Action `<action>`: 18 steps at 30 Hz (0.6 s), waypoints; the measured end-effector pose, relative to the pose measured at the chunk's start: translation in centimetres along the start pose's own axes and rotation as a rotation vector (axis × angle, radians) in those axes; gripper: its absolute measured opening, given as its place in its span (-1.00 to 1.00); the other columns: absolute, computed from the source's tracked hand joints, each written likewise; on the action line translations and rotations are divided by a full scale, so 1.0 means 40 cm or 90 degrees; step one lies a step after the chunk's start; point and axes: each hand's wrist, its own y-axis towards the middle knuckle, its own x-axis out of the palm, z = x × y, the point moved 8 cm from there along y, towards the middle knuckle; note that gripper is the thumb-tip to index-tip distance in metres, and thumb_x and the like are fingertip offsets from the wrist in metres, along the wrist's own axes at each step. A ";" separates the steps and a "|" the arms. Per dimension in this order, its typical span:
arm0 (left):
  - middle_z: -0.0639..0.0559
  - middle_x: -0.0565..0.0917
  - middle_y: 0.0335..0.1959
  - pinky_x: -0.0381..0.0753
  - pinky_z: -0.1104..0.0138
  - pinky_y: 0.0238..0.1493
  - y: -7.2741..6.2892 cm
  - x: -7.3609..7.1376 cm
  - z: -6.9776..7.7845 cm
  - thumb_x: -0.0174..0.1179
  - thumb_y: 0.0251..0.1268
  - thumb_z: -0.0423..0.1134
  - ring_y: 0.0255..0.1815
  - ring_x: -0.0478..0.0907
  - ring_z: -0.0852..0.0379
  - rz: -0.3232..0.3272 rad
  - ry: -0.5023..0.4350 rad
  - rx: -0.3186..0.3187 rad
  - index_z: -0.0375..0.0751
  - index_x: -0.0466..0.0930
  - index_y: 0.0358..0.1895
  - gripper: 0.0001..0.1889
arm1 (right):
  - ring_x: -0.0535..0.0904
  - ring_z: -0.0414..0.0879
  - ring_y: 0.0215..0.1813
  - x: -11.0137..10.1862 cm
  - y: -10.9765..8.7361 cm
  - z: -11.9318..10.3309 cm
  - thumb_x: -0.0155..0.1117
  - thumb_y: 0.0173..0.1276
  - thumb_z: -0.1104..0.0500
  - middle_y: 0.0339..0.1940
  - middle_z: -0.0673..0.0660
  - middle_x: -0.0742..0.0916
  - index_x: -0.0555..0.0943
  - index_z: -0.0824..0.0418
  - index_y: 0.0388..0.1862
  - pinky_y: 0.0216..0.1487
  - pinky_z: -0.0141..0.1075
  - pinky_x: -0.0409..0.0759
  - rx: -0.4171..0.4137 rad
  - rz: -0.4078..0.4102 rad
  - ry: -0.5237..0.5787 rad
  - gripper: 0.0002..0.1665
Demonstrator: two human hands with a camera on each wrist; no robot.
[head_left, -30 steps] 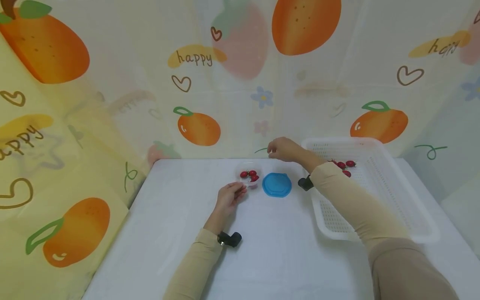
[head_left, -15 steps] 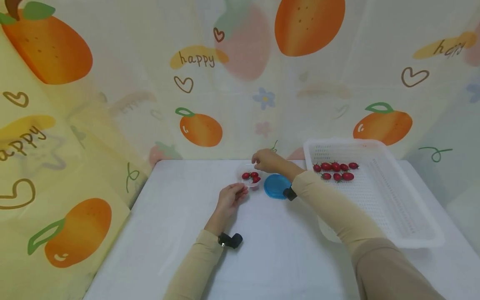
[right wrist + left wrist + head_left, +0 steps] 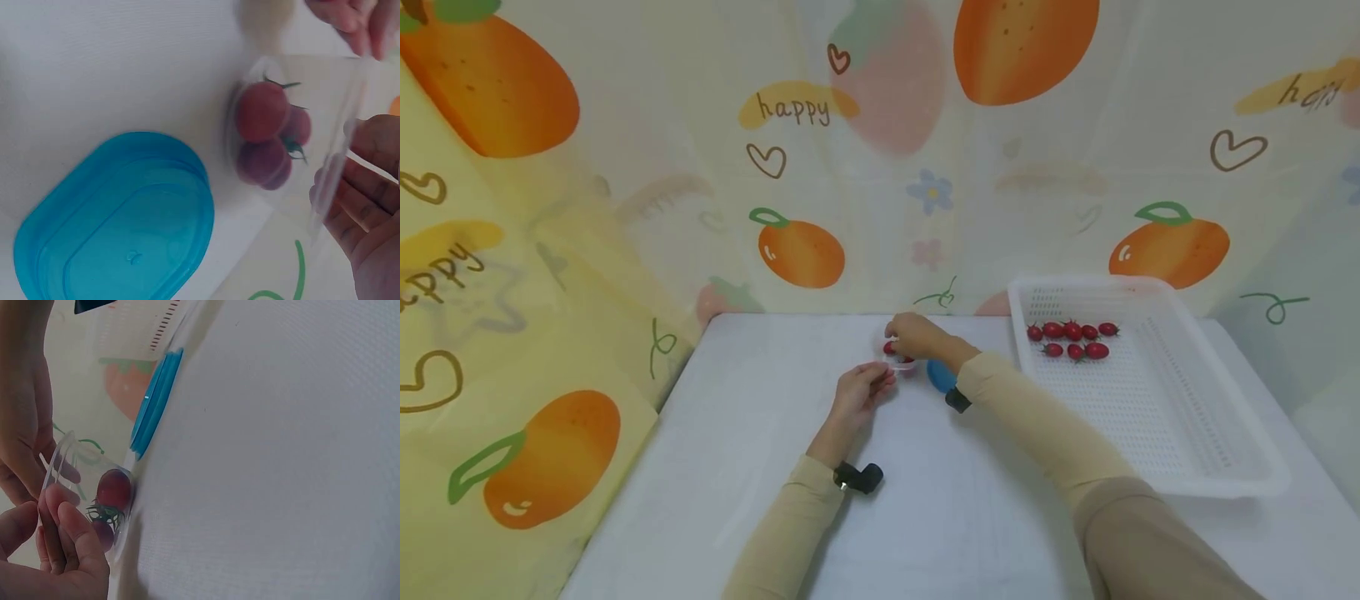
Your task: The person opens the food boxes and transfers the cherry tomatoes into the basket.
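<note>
A small clear plastic container (image 3: 84,464) holding several cherry tomatoes (image 3: 261,112) sits on the white table. My left hand (image 3: 859,395) pinches its near rim between thumb and fingers, plain in the left wrist view (image 3: 69,544). Above the container is my right hand (image 3: 917,337), its fingers (image 3: 359,206) extended and spread at the container's opening; no tomato shows in its grasp. In the head view this hand covers part of the container and its tomatoes. A blue plastic lid (image 3: 131,231) lies beside the container, partly hidden by my right wrist in the head view.
A white perforated basket (image 3: 1150,417) stands on the right of the table (image 3: 715,500). Several more cherry tomatoes (image 3: 1072,332) lie at its far left end. A fruit-printed curtain (image 3: 880,208) hangs directly behind the table's back edge.
My right hand has moved left and down from near the basket, past the lid, to the container's opening. The left hand has stayed at the rim.
</note>
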 end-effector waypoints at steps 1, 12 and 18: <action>-0.05 0.70 -0.21 0.71 0.42 -0.12 0.001 -0.001 0.000 0.16 0.38 -0.32 -0.24 0.68 0.19 0.001 0.000 -0.002 -0.32 0.49 0.07 -0.73 | 0.56 0.04 0.12 0.004 0.004 -0.004 0.16 0.43 0.21 0.12 0.22 0.65 0.59 0.29 0.14 0.30 -0.17 0.53 -0.006 -0.001 -0.015 -0.65; -0.08 0.70 -0.19 0.71 0.43 -0.14 0.004 -0.004 0.007 0.14 0.38 -0.34 -0.28 0.68 0.22 0.003 -0.001 0.003 -0.34 0.49 0.07 -0.74 | 0.61 0.00 -0.07 0.032 0.035 -0.003 0.20 0.35 0.32 -0.15 0.15 0.72 0.67 0.26 -0.15 0.10 -0.22 0.60 0.005 -0.020 -0.046 -0.85; -0.11 0.70 -0.17 0.71 0.44 -0.17 0.004 -0.006 0.007 0.14 0.37 -0.37 -0.30 0.68 0.23 0.002 -0.002 0.004 -0.36 0.48 0.06 -0.74 | 0.59 0.00 -0.11 0.043 0.043 -0.005 0.23 0.32 0.32 -0.19 0.14 0.72 0.67 0.27 -0.20 0.08 -0.23 0.59 0.028 -0.025 -0.055 -0.88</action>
